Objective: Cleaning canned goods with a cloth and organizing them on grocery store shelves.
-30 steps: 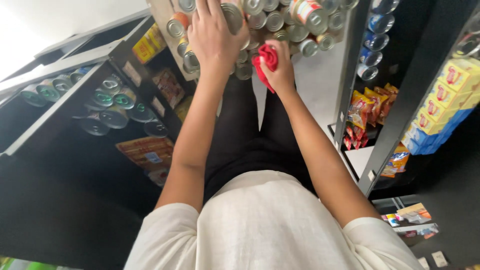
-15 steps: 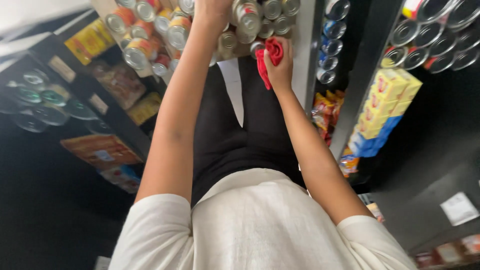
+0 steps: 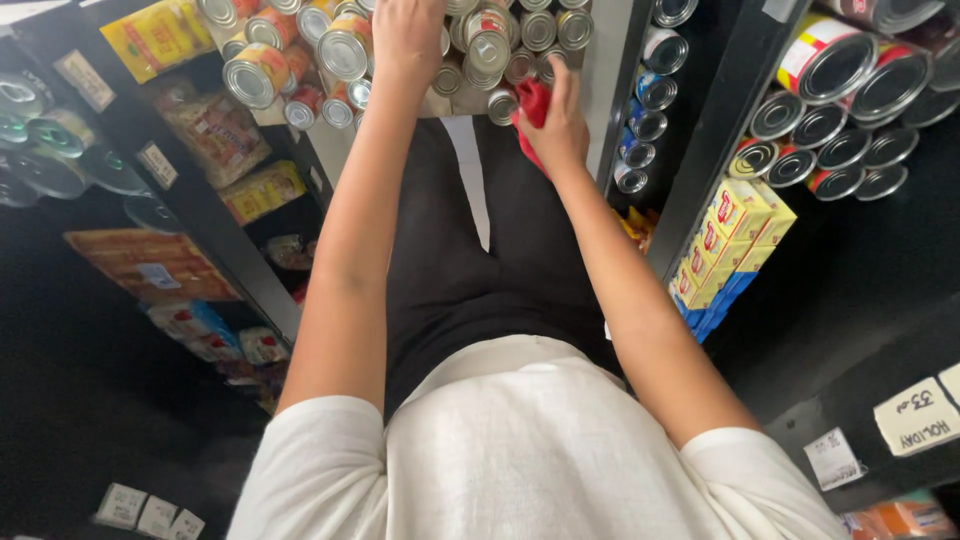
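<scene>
We are in the middle of wiping down canned goods. Our right hand (image 3: 556,128) has its fingers closed around a red cloth (image 3: 532,105), pressed against a small can (image 3: 503,105) at the lower right edge of the cluster of cans (image 3: 500,45), at about one o'clock in the view. Our left hand (image 3: 405,40) reaches in at twelve o'clock, resting on top of the cans; its fingers curl over them, but we cannot tell whether they grip one. The cans sit packed together, touching, on a tray (image 3: 445,103). Shelves (image 3: 200,230) of packets stand at nine o'clock, more tins (image 3: 835,120) at two. By our judgement, the next move calls for steadying one can with the left hand and turning the cloth around it without toppling its neighbours.
</scene>
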